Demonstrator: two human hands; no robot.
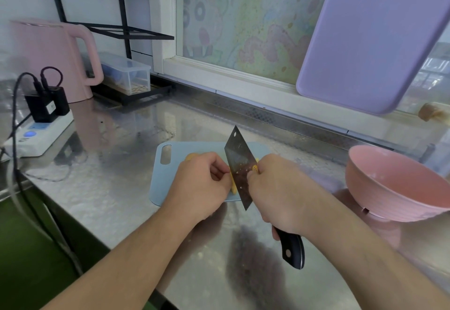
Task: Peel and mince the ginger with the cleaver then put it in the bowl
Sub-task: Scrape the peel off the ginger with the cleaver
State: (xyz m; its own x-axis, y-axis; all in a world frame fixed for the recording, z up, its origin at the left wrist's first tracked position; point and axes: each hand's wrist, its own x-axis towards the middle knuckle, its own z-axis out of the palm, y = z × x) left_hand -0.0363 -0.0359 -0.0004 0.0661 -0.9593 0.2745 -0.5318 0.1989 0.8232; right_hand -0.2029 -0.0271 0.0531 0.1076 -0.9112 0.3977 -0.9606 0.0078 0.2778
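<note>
I am mid-cutting: my right grip [272, 195] clenches the cleaver [239, 171], left grip [202, 183] pinches the pale peeled-looking ginger [233, 186] beside it, bowl [389, 185] unfilled.

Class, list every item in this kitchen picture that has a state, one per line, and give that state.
cleaver: held by right hand, blade down on the board
ginger: peeled, held by left hand
cutting board: flat on counter
bowl: tilted, inside not visible
kettle: lid closed
power strip: light on, plugs inserted

A home kitchen: steel counter [136, 188], pink kettle [53, 59], cutting board [170, 183].
</note>
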